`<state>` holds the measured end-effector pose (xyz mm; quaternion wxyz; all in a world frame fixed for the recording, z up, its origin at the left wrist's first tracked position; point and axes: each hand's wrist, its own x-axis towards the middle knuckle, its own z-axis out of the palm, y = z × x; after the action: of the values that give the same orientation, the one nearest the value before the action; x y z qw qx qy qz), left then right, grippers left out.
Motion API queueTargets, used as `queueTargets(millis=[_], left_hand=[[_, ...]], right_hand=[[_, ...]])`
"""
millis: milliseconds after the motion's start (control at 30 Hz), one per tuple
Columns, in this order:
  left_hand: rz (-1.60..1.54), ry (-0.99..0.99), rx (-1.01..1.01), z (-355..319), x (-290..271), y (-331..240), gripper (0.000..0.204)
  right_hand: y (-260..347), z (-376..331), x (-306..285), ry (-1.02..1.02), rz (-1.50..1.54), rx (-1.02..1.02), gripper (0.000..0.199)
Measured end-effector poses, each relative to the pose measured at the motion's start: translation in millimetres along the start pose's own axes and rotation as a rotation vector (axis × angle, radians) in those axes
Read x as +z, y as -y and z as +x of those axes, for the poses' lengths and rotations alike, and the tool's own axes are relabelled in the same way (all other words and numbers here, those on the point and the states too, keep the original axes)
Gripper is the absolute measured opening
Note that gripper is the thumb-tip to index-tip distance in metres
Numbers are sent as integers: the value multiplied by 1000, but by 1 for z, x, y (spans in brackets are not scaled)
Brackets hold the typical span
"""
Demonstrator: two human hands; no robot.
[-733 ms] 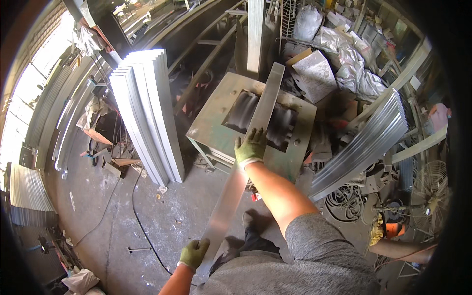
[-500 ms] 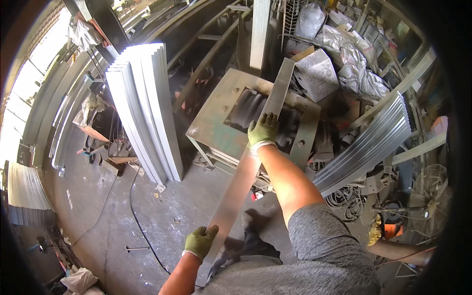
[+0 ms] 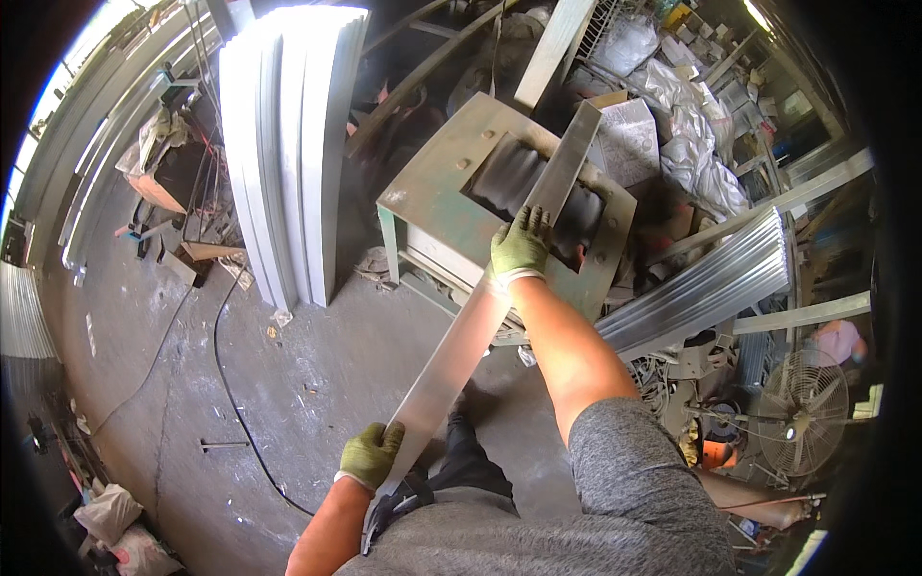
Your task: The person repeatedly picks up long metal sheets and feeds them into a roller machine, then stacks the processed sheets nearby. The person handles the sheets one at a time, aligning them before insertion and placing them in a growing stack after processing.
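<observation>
A long flat grey metal strip [image 3: 461, 346] runs from my waist up across a green metal machine [image 3: 432, 202] with dark rollers [image 3: 519, 173] in its middle opening. My right hand [image 3: 519, 248], in a green glove, grips the strip at the near edge of that opening. My left hand [image 3: 373, 453], also gloved, holds the strip's near end by my hip. The strip's far end [image 3: 576, 134] lies over the rollers and reaches the machine's far edge.
A stack of curved pale metal sheets [image 3: 288, 144] stands left of the machine. Corrugated sheets [image 3: 711, 288] lie to the right, with a fan [image 3: 802, 408] beyond. A black cable [image 3: 226, 365] snakes over the concrete floor. Plastic-wrapped bundles [image 3: 672, 106] sit behind.
The strip has slid forward over the rollers, and my right hand has moved with it toward the machine. My left hand stays on the near end.
</observation>
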<state>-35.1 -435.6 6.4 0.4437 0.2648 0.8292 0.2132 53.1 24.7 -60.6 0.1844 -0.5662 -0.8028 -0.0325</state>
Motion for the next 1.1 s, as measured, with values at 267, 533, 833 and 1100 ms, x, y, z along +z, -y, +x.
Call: queueTargets(millis=[267,533,833,1100], left_hand=[[48,-14,51,-28,-5,84,55],[20,-36,-1,-58,5,181,58],[21,-37,-56,-108,15,269,60],[12,-61,-39,-152,6,340,60]], right_hand=[[33,-78,-7,-10,59,-20,73],[72,-165,-27,-2,74,1,67],[100,-257,-45,38,113,-11,76],[128,-332,-73,153,162,-33,77]])
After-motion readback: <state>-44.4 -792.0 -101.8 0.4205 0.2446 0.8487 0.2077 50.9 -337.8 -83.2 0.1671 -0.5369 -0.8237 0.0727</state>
